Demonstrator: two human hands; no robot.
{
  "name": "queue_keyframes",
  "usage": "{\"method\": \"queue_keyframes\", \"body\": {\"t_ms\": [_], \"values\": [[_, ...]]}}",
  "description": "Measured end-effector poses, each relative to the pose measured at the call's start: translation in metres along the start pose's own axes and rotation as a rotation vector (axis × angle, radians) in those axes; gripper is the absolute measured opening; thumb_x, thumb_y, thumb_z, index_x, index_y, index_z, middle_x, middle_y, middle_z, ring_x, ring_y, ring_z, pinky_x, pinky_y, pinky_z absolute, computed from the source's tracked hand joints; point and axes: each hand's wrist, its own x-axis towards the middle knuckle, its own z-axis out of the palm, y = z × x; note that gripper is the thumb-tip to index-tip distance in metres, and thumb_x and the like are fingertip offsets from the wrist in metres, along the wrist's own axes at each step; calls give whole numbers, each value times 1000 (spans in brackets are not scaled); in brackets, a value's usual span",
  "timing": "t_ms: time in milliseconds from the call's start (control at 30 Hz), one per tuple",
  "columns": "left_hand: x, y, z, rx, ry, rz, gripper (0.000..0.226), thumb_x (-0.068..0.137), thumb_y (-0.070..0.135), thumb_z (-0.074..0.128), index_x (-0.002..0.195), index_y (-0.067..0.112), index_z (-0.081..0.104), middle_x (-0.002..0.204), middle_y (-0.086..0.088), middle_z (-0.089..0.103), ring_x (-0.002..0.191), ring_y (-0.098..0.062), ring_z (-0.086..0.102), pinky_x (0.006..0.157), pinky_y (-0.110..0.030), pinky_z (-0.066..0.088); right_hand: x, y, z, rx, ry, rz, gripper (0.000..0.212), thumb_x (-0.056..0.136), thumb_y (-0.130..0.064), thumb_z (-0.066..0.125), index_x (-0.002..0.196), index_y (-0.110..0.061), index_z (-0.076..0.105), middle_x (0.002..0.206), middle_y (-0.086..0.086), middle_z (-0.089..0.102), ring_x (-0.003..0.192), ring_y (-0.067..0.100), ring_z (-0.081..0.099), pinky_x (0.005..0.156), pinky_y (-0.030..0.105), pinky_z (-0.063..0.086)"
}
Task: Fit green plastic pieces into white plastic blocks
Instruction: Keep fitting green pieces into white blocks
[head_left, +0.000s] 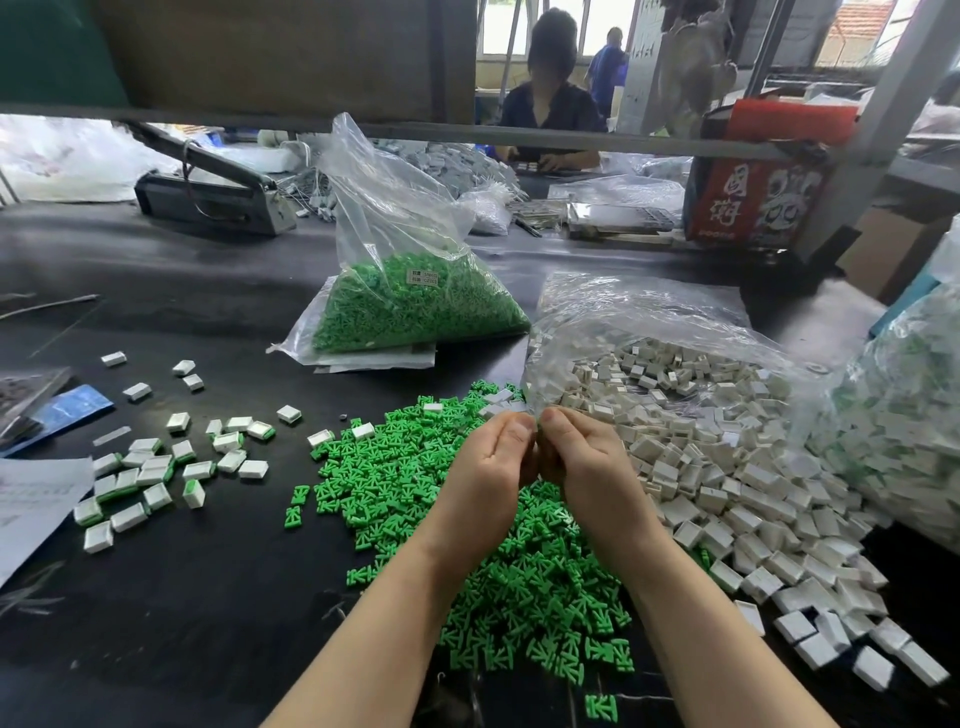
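Pressing together at frame centre, left hand and right hand are curling fingers, hiding whatever they're pinching above the green pieces

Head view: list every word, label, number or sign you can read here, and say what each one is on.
Red box at the far right of the bench: large white Chinese characters, stylised; I cannot read them with confidence.
White sticker on the bag of green pieces: two lines of print, too small and blurred to read.
Sheet of paper at the left edge: faint print, illegible.
Blue packet at the left: no legible text.
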Motion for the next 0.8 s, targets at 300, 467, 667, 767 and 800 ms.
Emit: {"method": "queue_keyframes", "body": {"t_ms": [300, 467, 667, 767, 800], "values": [[1, -1, 6, -55, 47, 30, 35, 107, 13, 34, 74, 15, 47, 62, 14, 48, 60, -1, 43, 62, -17, 40, -1, 3, 11, 100, 207, -1, 35, 88, -32, 44, 54, -22, 47, 59, 1, 40, 63, 21, 35, 63, 40, 29], [-1, 0, 4, -17, 22, 45, 35, 106, 15, 36, 75, 17, 51, 65, 15, 51, 65, -4, 46, 70, -26, 41, -2, 5, 11, 26, 203, -72, 43, 98, -22, 43, 56, -21, 50, 55, -8, 44, 58, 12, 39, 60, 37, 33], [-1, 1, 4, -44, 24, 46, 29, 106, 14, 37, 85, 13, 57, 75, 3, 57, 79, -17, 53, 81, -40, 46, -3, 4, 9, -138, 190, -157, 36, 100, -22, 45, 66, -12, 51, 57, -10, 49, 59, 10, 43, 56, 36, 36], [-2, 0, 6, -54, 28, 61, 26, 106, 20, 39, 91, 11, 59, 81, 1, 61, 83, -15, 60, 81, -33, 51, -2, 2, 10, -205, 181, -161, 35, 94, -33, 43, 65, -16, 51, 57, -9, 51, 58, 11, 46, 57, 40, 39], [-2, -1, 7, -47, 29, 71, 26, 103, 25, 40, 92, 12, 59, 81, 2, 63, 83, -13, 61, 80, -32, 52, -2, 2, 10, -237, 181, -163, 35, 93, -35, 42, 65, -17, 50, 57, -9, 51, 58, 11, 46, 58, 41, 39]]}}
